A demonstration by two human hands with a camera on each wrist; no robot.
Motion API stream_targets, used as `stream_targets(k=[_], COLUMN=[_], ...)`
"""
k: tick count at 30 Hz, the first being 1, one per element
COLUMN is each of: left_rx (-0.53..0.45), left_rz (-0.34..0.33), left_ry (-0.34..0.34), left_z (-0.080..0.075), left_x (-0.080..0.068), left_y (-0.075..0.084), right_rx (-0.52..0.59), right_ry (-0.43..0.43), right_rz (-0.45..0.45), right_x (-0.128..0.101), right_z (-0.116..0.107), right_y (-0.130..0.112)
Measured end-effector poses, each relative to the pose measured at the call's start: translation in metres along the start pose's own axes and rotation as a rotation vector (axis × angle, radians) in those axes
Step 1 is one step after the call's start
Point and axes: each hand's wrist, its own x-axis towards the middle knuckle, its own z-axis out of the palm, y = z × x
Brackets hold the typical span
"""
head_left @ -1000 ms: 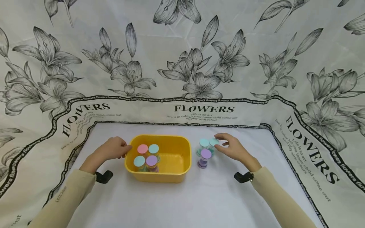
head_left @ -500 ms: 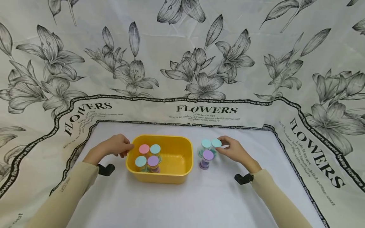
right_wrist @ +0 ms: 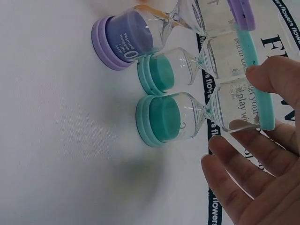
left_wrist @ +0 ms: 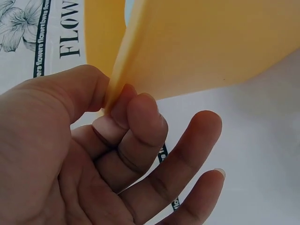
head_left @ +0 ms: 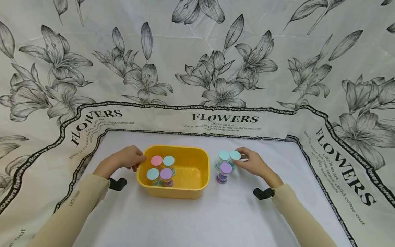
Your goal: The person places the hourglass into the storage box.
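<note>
Yellow tub (head_left: 172, 193) wall sits pinched in the left grip (head_left: 128, 157), thumb over the rim, curled fingers outside; that hold is best kept light, just enough to steady it. Inside, bunched leftward, stand a front teal timer (head_left: 153, 174), a pink timer (head_left: 156, 161), an inner purple timer (head_left: 166, 174) and a rear teal timer (head_left: 168, 161). Right of the tub, upright on the bench (head_left: 213, 219), cluster a middle teal timer (head_left: 224, 155), an outer purple timer (head_left: 226, 168) and a far-right teal timer (head_left: 235, 155). The right grip (head_left: 254, 164) is closed to cap width, pinching this last by its top; whether the thumb also touches its neighbour I cannot tell. Done well, I judge, the squeeze stays even on the cap, off the narrow glass neck, and any lift goes straight up. Against a second ago, thumb and fingers sit lower at the cap, which shows more fully; the tub's four timers keep their arrangement.
</note>
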Motion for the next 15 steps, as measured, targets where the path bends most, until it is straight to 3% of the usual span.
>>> stream_targets(k=[7,15], left_rx=[0.027,0.072], left_rz=[-0.003,-0.02], left_ry=[-0.013,-0.024], left_z=[0.002,0.003], left_x=[0.001,-0.002], left_y=[0.002,0.006], right_rx=[-0.062,-0.076], right_ry=[0.035,0.111], right_rz=[-0.021,-0.049], right_x=[-0.004,-0.003], right_z=[-0.011,-0.033], right_y=[-0.005,-0.027])
